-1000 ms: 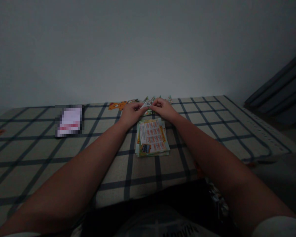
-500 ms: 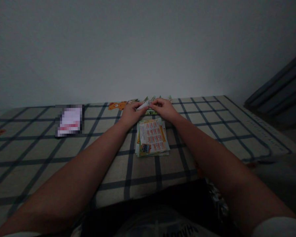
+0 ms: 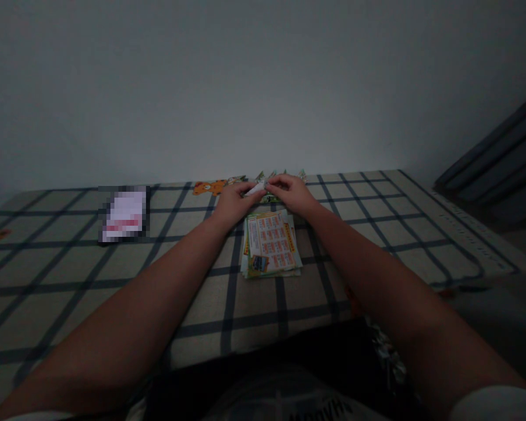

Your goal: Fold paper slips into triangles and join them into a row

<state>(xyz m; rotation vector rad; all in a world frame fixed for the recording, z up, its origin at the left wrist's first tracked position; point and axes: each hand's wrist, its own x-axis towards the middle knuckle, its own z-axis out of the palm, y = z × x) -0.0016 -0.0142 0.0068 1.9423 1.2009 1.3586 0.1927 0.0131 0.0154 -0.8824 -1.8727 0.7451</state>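
My left hand (image 3: 236, 203) and my right hand (image 3: 290, 192) meet near the far edge of the table. Between their fingertips is a small piece of folded paper (image 3: 256, 187), pale on the side facing me. Both hands have thumb and fingers pinched on it. Just nearer to me lies a stack of printed paper tickets (image 3: 272, 242), with orange number blocks and green edges, slightly fanned. Behind my hands, several folded papers (image 3: 302, 174) with green print stand along the wall, partly hidden by my fingers.
A checked tablecloth (image 3: 175, 263) with bear prints covers the table, which meets a plain wall (image 3: 263, 88). On the left lies a phone-like object (image 3: 126, 213), its screen pixelated. A dark pleated curtain or cloth (image 3: 499, 152) hangs at the right.
Both hands stay in nearly the same place. The fingers and the paper between them have shifted only slightly. The ticket stack has not moved.
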